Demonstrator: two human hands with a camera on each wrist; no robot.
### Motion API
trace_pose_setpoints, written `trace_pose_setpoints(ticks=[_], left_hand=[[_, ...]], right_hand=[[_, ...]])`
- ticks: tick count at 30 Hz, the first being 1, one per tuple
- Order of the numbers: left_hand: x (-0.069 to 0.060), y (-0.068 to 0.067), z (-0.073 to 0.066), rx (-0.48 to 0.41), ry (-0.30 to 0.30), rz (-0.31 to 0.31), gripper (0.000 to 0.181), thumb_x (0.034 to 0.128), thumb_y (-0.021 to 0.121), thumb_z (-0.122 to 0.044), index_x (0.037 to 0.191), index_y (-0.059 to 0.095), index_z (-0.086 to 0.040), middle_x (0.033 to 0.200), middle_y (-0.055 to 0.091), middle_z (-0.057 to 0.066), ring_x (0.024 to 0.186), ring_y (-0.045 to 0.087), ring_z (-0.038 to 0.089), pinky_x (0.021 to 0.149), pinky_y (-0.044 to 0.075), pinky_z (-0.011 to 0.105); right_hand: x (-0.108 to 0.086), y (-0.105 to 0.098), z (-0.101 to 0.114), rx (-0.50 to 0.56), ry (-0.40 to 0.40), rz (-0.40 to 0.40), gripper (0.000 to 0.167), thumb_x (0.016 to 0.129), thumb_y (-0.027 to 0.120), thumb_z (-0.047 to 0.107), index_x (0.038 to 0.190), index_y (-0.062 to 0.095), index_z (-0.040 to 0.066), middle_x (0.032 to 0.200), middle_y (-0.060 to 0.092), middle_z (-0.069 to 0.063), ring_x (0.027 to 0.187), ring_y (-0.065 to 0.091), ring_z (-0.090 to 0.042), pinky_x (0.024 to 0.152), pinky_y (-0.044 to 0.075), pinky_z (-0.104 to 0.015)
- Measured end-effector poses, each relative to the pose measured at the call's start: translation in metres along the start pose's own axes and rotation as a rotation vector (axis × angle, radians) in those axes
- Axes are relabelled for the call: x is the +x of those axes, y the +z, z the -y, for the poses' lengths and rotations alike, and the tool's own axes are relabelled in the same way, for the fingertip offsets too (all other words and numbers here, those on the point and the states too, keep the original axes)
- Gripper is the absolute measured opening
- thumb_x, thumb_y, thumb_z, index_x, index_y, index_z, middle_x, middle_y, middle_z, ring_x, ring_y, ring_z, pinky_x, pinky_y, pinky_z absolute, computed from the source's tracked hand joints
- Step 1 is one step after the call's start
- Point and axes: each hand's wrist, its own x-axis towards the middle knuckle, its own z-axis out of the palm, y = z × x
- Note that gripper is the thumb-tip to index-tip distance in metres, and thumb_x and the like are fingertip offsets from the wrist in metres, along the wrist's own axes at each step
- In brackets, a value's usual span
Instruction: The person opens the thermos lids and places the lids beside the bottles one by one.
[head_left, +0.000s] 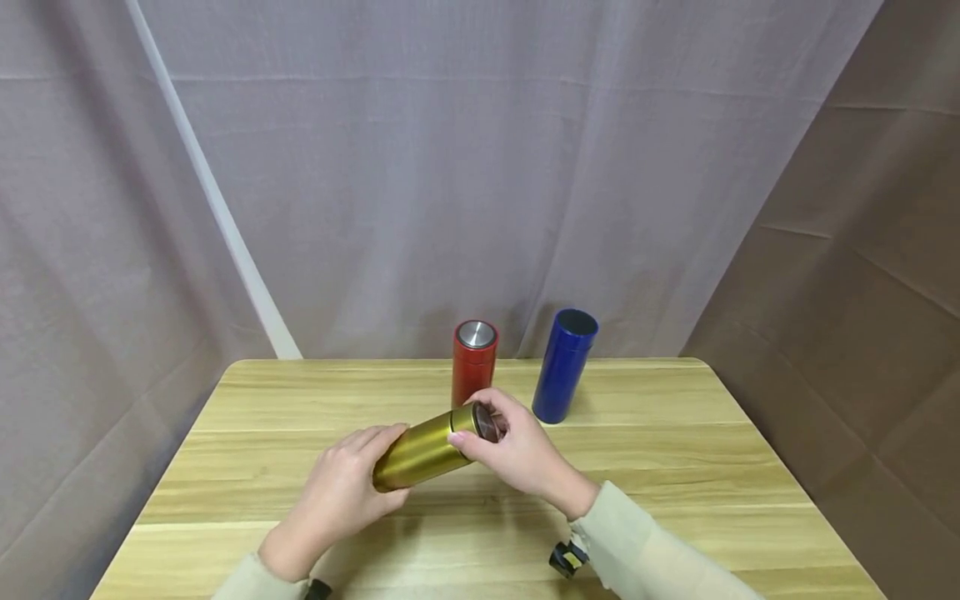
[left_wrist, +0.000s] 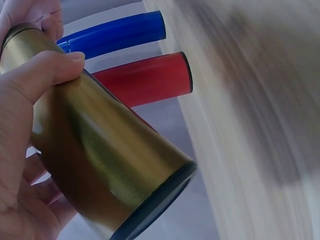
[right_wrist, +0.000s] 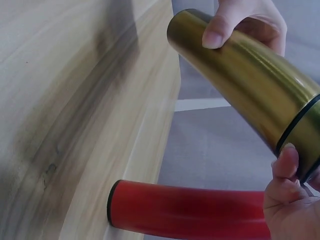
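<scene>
A gold cylindrical flask (head_left: 423, 451) is held tilted above the table, its lid end up and to the right in the head view. My left hand (head_left: 345, 485) grips the lower body, with the thumb across it in the left wrist view (left_wrist: 35, 100). My right hand (head_left: 525, 450) pinches the lid end between thumb and fingers; in the right wrist view these fingers (right_wrist: 287, 162) lie by the dark seam of the flask (right_wrist: 250, 75). The dark base of the flask (left_wrist: 107, 145) faces the left wrist camera.
Behind the flask a red flask (head_left: 473, 367) with a silver top stands upright on the wooden table (head_left: 300, 400). To its right stands a blue flask (head_left: 562, 371) with a dark top. Grey curtains (head_left: 420, 167) hang behind the table, and brown cloth (head_left: 847, 317) on the right.
</scene>
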Motion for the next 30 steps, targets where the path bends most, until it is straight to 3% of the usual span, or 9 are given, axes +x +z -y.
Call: trace_pose_setpoints(ticks=[4, 10, 12, 15, 20, 26, 30], left_hand=[[-0.001, -0.004, 0.001, -0.013, -0.020, 0.027, 0.073, 0.0573, 0.088, -0.032, 0.124, 0.063, -0.016, 0.108, 0.068, -0.002, 0.091, 0.064, 0.015, 0.071, 0.055, 0.036], [-0.010, -0.002, 0.003, -0.197, -0.129, 0.177, 0.074, 0.0621, 0.090, -0.037, 0.129, 0.059, -0.027, 0.113, 0.064, -0.014, 0.082, 0.057, 0.002, 0.069, 0.050, 0.026], [-0.013, 0.001, 0.003, -0.213, -0.148, 0.186, 0.075, 0.0650, 0.088, -0.037, 0.131, 0.056, -0.028, 0.117, 0.061, -0.015, 0.086, 0.056, 0.001, 0.073, 0.051, 0.027], [-0.014, 0.005, 0.002, -0.152, -0.154, 0.136, 0.076, 0.0662, 0.087, -0.034, 0.134, 0.053, -0.023, 0.120, 0.060, -0.009, 0.095, 0.057, 0.006, 0.079, 0.052, 0.033], [-0.013, 0.006, 0.001, -0.022, -0.151, 0.076, 0.080, 0.0631, 0.088, -0.025, 0.134, 0.053, -0.016, 0.122, 0.060, 0.003, 0.108, 0.057, 0.022, 0.090, 0.048, 0.048], [-0.011, 0.006, -0.001, 0.046, -0.133, 0.044, 0.081, 0.0621, 0.088, -0.023, 0.134, 0.053, -0.014, 0.123, 0.059, 0.006, 0.112, 0.054, 0.029, 0.094, 0.042, 0.053], [-0.011, 0.007, -0.001, 0.049, -0.133, 0.018, 0.081, 0.0602, 0.090, -0.022, 0.133, 0.054, -0.012, 0.122, 0.059, 0.007, 0.111, 0.055, 0.030, 0.094, 0.043, 0.053]], right_hand=[[0.000, 0.001, -0.007, 0.002, -0.045, 0.017, 0.033, 0.084, 0.076, 0.015, 0.110, 0.057, 0.007, 0.097, 0.059, -0.006, 0.076, 0.063, -0.016, 0.063, 0.056, -0.032], [0.006, 0.003, -0.030, -0.239, -0.286, 0.088, 0.047, 0.081, 0.078, 0.037, 0.119, 0.057, 0.019, 0.105, 0.053, 0.006, 0.089, 0.054, -0.011, 0.071, 0.051, -0.027], [0.009, 0.003, -0.035, -0.291, -0.307, 0.098, 0.050, 0.082, 0.075, 0.043, 0.123, 0.055, 0.024, 0.107, 0.053, 0.010, 0.090, 0.055, -0.009, 0.073, 0.050, -0.027], [0.012, 0.003, -0.040, -0.290, -0.254, 0.091, 0.058, 0.082, 0.073, 0.048, 0.131, 0.049, 0.028, 0.115, 0.053, 0.010, 0.094, 0.056, -0.008, 0.078, 0.050, -0.028], [0.009, 0.001, -0.043, -0.263, -0.072, 0.090, 0.071, 0.084, 0.069, 0.053, 0.142, 0.038, 0.026, 0.117, 0.053, 0.008, 0.094, 0.056, -0.009, 0.075, 0.052, -0.030], [0.007, 0.000, -0.045, -0.328, 0.050, 0.046, 0.068, 0.088, 0.059, 0.060, 0.136, 0.047, 0.014, 0.103, 0.057, 0.006, 0.085, 0.057, -0.011, 0.073, 0.049, -0.031], [0.006, 0.002, -0.047, -0.347, 0.095, 0.053, 0.064, 0.088, 0.055, 0.064, 0.130, 0.051, 0.016, 0.094, 0.061, 0.007, 0.079, 0.059, -0.009, 0.071, 0.049, -0.031]])
